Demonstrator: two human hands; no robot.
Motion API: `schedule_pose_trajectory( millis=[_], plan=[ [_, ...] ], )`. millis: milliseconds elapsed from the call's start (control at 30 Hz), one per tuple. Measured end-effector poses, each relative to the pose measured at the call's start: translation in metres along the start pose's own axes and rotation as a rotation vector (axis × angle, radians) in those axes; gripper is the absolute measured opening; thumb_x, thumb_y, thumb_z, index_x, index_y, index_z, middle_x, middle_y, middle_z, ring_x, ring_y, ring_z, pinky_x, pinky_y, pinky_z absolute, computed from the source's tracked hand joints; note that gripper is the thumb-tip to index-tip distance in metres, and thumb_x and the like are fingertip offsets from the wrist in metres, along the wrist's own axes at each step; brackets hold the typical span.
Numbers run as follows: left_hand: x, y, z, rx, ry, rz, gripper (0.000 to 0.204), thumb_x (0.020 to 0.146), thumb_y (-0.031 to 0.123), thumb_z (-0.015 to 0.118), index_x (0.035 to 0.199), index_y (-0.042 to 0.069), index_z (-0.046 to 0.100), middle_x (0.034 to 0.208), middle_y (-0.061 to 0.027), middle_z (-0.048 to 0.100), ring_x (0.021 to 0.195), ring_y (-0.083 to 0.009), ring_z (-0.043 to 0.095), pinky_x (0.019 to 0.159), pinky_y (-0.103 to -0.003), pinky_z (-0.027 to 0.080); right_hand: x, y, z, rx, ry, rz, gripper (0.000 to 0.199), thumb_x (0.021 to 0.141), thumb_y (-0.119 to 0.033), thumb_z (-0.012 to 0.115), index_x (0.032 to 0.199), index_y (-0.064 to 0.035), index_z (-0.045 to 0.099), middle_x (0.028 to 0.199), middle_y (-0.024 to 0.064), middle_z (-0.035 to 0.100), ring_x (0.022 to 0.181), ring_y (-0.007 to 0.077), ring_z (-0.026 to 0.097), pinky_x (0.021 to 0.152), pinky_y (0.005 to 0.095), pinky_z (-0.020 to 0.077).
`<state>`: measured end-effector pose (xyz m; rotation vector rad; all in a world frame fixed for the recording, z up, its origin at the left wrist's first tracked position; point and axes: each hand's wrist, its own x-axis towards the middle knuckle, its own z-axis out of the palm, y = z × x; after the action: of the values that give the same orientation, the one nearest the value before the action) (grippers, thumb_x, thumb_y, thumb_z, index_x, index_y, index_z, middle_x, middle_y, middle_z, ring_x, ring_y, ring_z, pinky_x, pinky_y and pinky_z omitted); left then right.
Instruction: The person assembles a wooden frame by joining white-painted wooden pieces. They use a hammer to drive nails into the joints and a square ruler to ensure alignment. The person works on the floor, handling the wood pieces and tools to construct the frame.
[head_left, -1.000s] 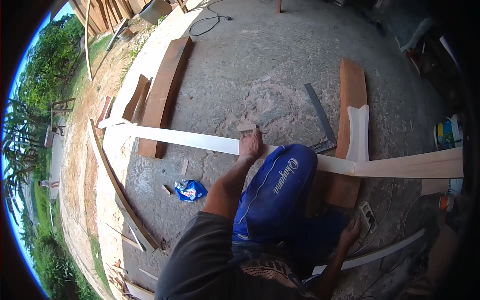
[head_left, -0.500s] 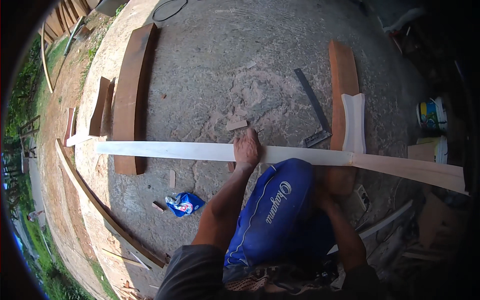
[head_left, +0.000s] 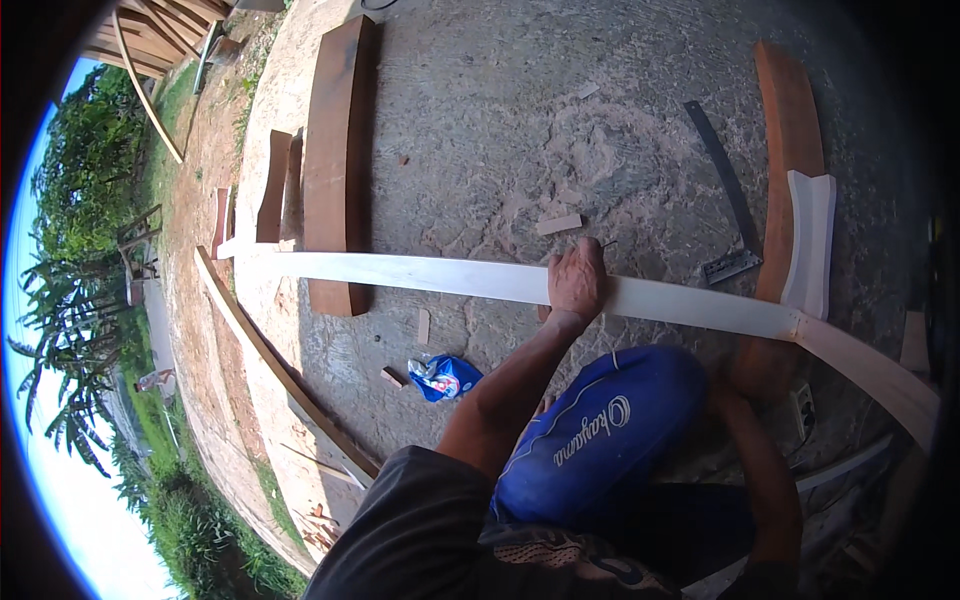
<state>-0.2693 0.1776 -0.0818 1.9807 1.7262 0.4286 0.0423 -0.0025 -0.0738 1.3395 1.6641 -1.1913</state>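
A long pale wooden board [head_left: 420,276] lies across two thick brown beams, the left beam [head_left: 335,170] and the right beam [head_left: 790,120]. My left hand [head_left: 578,280] is closed over the board near its middle, fingers bent over the far edge. A thin dark tip pokes out beside those fingers; its kind cannot be made out. By my blue-clad knee [head_left: 620,420], my right hand [head_left: 728,402] is low and in shadow, its fingers hidden. At the right, the board meets another pale wooden piece [head_left: 865,362] at a joint.
A metal try square [head_left: 728,190] lies beside the right beam, near a shaped pale block [head_left: 810,245]. Wood scraps [head_left: 559,225] and a blue plastic packet [head_left: 442,379] are on the concrete. A long strip [head_left: 280,365] lies at left; a power socket [head_left: 803,410] sits at right.
My view has swung to the left, so everything appears farther right and more greenery shows. My left hand keeps its place on the board; my right hand stays low by the knee.
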Motion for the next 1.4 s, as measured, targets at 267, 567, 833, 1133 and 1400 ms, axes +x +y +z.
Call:
schedule_pose_trajectory(
  millis=[267,567,833,1133,1400],
  plan=[
    [-0.008,-0.004,0.001,-0.091,0.197,0.135,0.010,0.095,0.015,0.057,0.103,0.010,0.055,0.095,-0.0113,0.059,0.097,-0.0332,0.058,0.087,-0.046,0.040,0.043,-0.024,-0.040,-0.239,0.191,-0.024,0.025,0.088,-0.025,0.062,0.096,-0.0052,0.076,0.096,0.0209,0.074,0.095,0.0360,0.073,0.085,0.0508,0.0560],
    [-0.154,-0.070,-0.028,0.076,0.134,0.329,0.019,0.089,0.009,0.060,0.108,0.009,0.058,0.109,-0.0119,0.063,0.104,-0.0349,0.057,0.089,-0.047,0.042,0.036,-0.109,-0.035,-0.077,0.715,-0.391,0.014,0.089,-0.018,0.057,0.094,-0.0083,0.066,0.080,0.0212,0.071,0.081,0.0432,0.070,0.071,0.0559,0.0537],
    [-0.256,-0.198,-0.050,0.327,0.052,0.210,0.021,0.095,0.015,0.052,0.112,0.004,0.056,0.118,-0.0157,0.063,0.119,-0.0366,0.059,0.106,-0.048,0.041,0.021,-0.085,-0.011,-0.093,0.727,-0.286,0.013,0.089,-0.018,0.060,0.095,-0.0076,0.066,0.087,0.0247,0.069,0.085,0.0448,0.069,0.076,0.0561,0.0548],
    [-0.334,-0.262,-0.099,0.155,0.047,-0.026,0.024,0.094,0.016,0.052,0.115,0.004,0.055,0.119,-0.0172,0.062,0.116,-0.0385,0.060,0.103,-0.048,0.044,-0.015,-0.124,-0.041,-0.143,0.766,-0.264,0.024,0.094,-0.026,0.060,0.114,-0.0139,0.065,0.095,0.0252,0.070,0.094,0.0452,0.068,0.083,0.0560,0.0536],
    [-0.377,-0.333,-0.164,0.635,0.049,-0.420,0.018,0.091,0.014,0.052,0.106,0.005,0.054,0.108,-0.0168,0.062,0.107,-0.0390,0.061,0.091,-0.049,0.047,-0.014,-0.097,-0.027,-0.192,0.820,-0.158,0.024,0.093,-0.026,0.062,0.114,-0.0153,0.068,0.090,0.0255,0.070,0.088,0.0475,0.067,0.080,0.0567,0.0533]
  ],
)
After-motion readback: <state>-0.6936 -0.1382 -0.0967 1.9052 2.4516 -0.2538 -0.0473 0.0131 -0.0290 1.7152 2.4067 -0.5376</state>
